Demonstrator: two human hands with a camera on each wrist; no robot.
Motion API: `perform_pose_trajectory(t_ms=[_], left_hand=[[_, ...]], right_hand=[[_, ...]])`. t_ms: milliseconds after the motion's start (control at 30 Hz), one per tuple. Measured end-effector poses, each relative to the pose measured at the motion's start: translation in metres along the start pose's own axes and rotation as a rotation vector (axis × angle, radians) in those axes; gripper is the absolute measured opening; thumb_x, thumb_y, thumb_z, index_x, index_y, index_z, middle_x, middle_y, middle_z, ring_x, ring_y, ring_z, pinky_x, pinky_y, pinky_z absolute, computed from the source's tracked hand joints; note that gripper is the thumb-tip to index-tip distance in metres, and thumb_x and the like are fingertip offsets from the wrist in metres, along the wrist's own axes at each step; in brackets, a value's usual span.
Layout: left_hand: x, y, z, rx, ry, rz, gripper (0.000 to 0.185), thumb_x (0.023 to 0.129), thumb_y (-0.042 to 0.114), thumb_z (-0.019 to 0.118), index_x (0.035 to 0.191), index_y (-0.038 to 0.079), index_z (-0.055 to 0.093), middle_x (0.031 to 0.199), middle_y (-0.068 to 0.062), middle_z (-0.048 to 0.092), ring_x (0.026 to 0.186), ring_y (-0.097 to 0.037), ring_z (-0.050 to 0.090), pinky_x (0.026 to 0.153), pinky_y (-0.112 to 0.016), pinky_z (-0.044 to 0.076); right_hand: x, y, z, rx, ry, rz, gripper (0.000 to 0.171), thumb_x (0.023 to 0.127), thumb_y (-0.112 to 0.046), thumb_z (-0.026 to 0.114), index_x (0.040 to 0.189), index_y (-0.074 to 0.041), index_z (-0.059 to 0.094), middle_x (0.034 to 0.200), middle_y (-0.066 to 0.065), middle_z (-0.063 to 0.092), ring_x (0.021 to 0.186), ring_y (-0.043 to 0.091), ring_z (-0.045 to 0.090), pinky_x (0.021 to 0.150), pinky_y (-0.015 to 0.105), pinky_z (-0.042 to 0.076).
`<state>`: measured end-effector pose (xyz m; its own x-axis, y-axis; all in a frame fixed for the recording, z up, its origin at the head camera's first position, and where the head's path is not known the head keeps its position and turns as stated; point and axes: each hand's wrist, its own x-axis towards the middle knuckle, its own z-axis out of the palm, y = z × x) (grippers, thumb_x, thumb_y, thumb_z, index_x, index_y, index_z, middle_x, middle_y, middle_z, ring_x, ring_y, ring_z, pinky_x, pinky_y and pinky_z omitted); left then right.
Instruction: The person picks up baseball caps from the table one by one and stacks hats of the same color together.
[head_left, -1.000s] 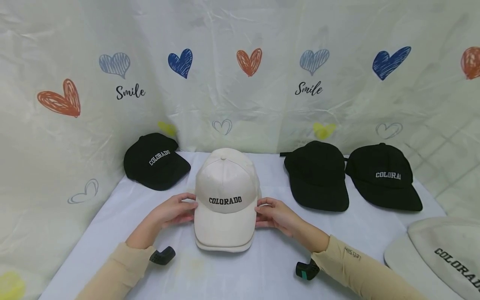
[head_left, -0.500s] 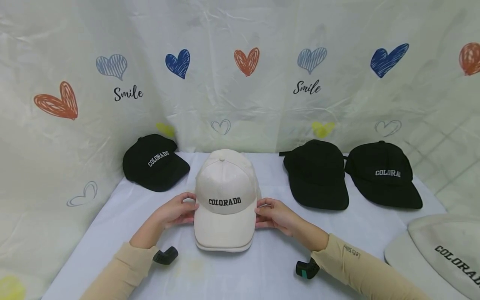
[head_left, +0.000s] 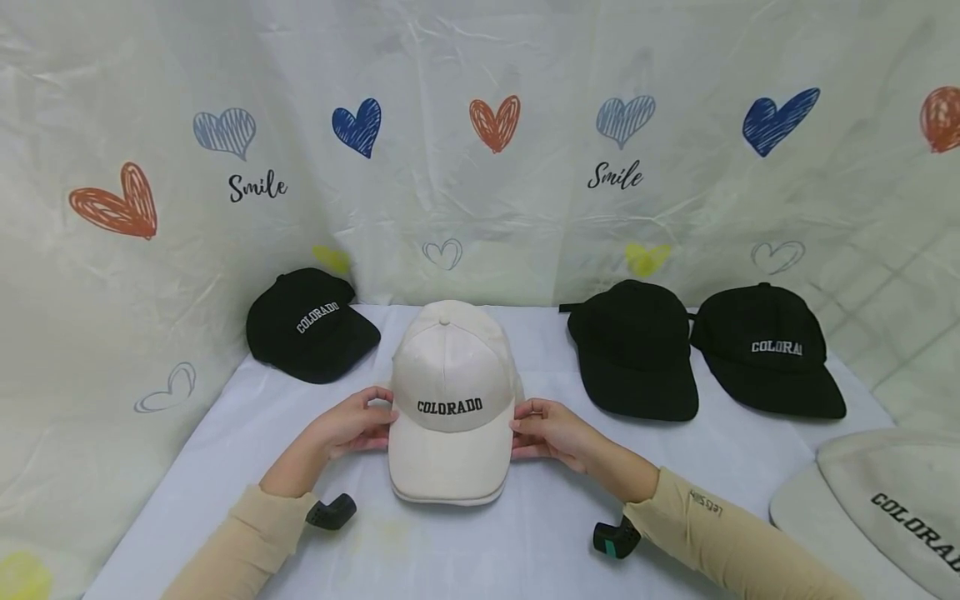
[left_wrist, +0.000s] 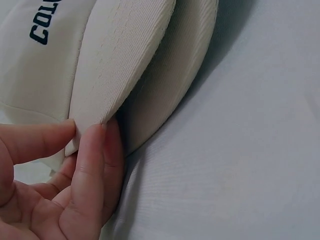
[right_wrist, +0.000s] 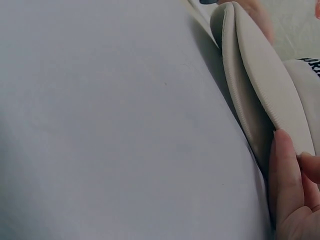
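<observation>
Cream cap sits mid-desk between both hands, brim toward the person; left hand and right hand pinch its sides.

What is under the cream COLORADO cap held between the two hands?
A second cream cap sits nested under the top cream cap; its brim edge shows below. Its crown is covered. The left hand and right hand pinch the brim sides.

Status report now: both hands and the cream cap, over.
Left hand and right hand pinch cream cap at its sides. Two brims stacked. Black caps apart, nothing blocking.
</observation>
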<state>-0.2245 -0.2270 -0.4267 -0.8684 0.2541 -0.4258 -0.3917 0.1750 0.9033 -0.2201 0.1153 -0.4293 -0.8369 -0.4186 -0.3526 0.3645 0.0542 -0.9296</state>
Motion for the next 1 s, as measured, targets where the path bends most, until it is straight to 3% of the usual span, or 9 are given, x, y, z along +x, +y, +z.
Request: perform_pose_trajectory(t_ms=[567, 1000], left_hand=[[-0.0020, -0.0037, -0.0013, 0.043, -0.003, 0.003, 0.038, 0.100, 0.006, 0.061, 0.133, 0.003, 0.041, 0.084, -0.007, 0.059, 0.072, -0.013, 0.058, 0.066, -0.021, 0.057], [-0.0031, 0.0012, -0.0023, 0.071, 0.057, -0.008, 0.045, 0.098, 0.008, 0.067, 0.137, 0.001, 0.044, 0.098, -0.010, 0.059, 0.075, -0.015, 0.060, 0.070, -0.023, 0.058]], right_hand=[[0.0002, 0.0011, 0.0007, -0.047, -0.009, 0.021, 0.012, 0.103, -0.003, 0.059, 0.112, 0.001, 0.052, 0.094, 0.012, 0.068, 0.082, 0.017, 0.068, 0.077, 0.032, 0.062], [-0.0035, -0.0008, -0.0003, -0.050, -0.016, -0.001, 0.018, 0.103, -0.006, 0.059, 0.117, 0.003, 0.052, 0.095, 0.013, 0.068, 0.083, 0.017, 0.069, 0.079, 0.033, 0.061]])
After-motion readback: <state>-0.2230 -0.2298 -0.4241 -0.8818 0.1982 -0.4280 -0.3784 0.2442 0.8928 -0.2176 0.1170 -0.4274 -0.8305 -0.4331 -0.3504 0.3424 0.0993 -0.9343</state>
